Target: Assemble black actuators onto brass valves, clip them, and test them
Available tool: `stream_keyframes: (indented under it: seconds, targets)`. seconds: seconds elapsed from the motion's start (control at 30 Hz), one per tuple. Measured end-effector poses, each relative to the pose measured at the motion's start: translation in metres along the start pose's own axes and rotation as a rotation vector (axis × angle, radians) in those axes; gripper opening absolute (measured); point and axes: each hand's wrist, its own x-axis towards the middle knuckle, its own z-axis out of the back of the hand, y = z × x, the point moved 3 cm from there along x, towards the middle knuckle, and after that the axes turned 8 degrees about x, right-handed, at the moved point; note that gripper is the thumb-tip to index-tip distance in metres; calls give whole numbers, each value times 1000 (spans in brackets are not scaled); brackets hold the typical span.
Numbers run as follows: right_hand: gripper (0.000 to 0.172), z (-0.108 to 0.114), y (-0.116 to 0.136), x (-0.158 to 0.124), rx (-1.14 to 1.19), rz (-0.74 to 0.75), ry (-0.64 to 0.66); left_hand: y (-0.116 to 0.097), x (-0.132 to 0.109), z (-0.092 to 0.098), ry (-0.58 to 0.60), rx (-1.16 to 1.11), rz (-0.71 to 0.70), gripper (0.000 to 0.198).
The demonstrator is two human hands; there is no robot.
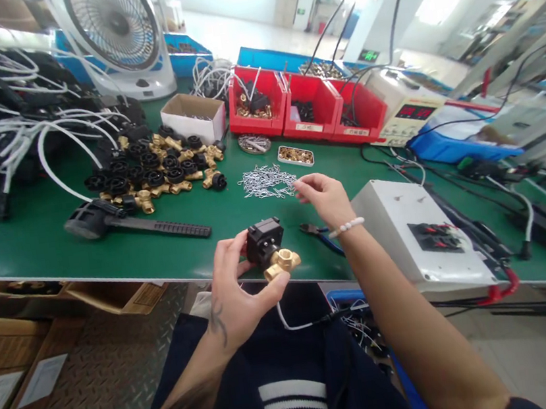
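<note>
My left hand (237, 282) grips a motorized valve, a black actuator box (264, 238) joined to a brass valve body (283, 263), near the table's front edge. A white cable (287, 322) hangs below it. Thumb and index finger of my right hand (319, 195) are pinched together at the right side of a pile of small metal clips (266, 182); a clip seems to be at the fingertips, though it is too small to be sure. Beneath the right wrist lie pliers (324, 235) with dark blue handles.
Brass valve fittings with black caps (159, 165) are heaped at left, behind a black mallet (131, 225). Red bins (311, 110), a white carton (195, 114) and a fan (118, 38) stand at the back. A grey metal box (416, 233) is at right, near a power supply (410, 105).
</note>
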Motion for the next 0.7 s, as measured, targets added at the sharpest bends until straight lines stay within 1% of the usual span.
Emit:
stream_keyframes:
  seconds: [0.03, 0.1, 0.13, 0.17, 0.2, 0.3, 0.37, 0.53, 0.7]
  targets:
    - [19, 4, 4, -11, 125, 4, 16, -5, 1, 0, 0, 51, -26, 66]
    - [22, 12, 15, -36, 449, 15, 72, -14, 1, 2, 4, 151, -72, 70]
    - [24, 16, 22, -49, 565, 28, 98, -20, 1, 3, 6, 190, -96, 71]
    - [24, 20, 30, -62, 625, 41, 123, -26, 0, 4, 2, 222, -125, 72]
    - [20, 25, 37, -75, 630, 64, 141, -32, -1, 6, -3, 252, -157, 72]
    - [7, 38, 59, -105, 507, 145, 180, -50, -4, 7, -15, 357, -246, 73]
    - [4, 43, 71, -118, 385, 206, 191, -60, -6, 6, -17, 412, -292, 72]
    - [10, 52, 87, -137, 108, 389, 150, -76, -9, 2, 2, 427, -360, 72]
    - [14, 58, 94, -143, -17, 495, 161, -82, -10, -1, 29, 428, -380, 71]
